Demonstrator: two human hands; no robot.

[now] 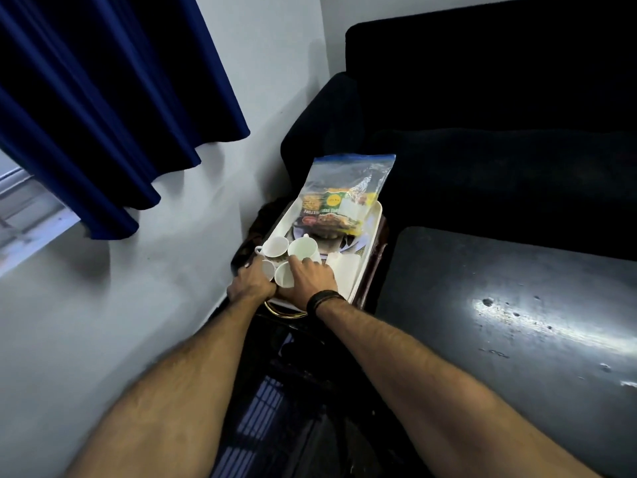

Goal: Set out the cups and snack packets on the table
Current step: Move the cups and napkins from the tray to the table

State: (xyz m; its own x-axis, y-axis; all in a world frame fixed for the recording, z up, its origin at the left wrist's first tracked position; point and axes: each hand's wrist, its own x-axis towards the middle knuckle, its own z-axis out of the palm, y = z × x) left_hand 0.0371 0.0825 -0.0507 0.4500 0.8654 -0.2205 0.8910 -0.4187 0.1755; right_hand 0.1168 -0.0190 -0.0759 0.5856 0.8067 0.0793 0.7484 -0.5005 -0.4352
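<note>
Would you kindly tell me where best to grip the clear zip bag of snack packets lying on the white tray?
Probably pinch the clear zip bag of snack packets by its empty blue-edged top, which overhangs the white tray's far rim, coming from above; the cups crowd the near end.

A living room in a home: a dark sofa against a pale wall, blue curtains by a window, and a dark low bench in front of the sofa.
</note>
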